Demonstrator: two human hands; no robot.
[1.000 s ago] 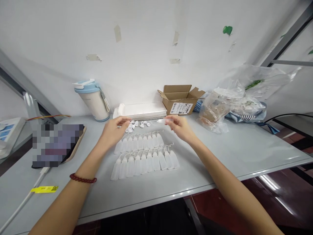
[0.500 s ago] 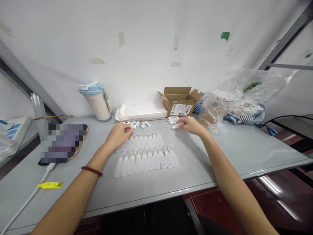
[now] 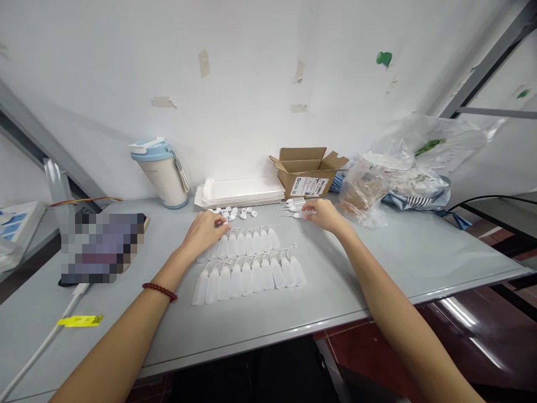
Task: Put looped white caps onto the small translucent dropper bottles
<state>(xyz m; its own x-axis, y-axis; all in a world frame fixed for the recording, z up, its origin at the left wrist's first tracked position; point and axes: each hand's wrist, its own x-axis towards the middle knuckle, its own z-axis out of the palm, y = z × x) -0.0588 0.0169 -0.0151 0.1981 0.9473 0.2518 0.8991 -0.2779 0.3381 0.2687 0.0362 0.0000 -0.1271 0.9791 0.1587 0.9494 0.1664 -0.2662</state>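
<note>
From the head view, the right hand [image 3: 325, 216] pinches a slim white plastic piece [image 3: 307, 214], its long axis lying sideways above the grey table [image 3: 126, 330]. The left hand [image 3: 203, 232] curls at small white caps [image 3: 230, 213]; whether it grips one cannot be told. Two rows of translucent, matte plastic dropper bottles [image 3: 247, 281] lie between the hands and the person, thin nozzles pointing toward the wall [image 3: 251, 84].

Left hand [image 3: 204, 232] hides the end of the back row of translucent white plastic dropper bottles [image 3: 251, 243]; fingers hide anything held, same on right hand [image 3: 324, 216]. Tiny white plastic caps [image 3: 231, 213]: too small to resolve. Dark rectangular object [image 3: 103, 247] pixelated out. White box label [image 3: 309, 186] unreadable. Clear plastic bag [image 3: 364, 190] contents murky. White panel [image 3: 19, 226] cut off at left edge.
</note>
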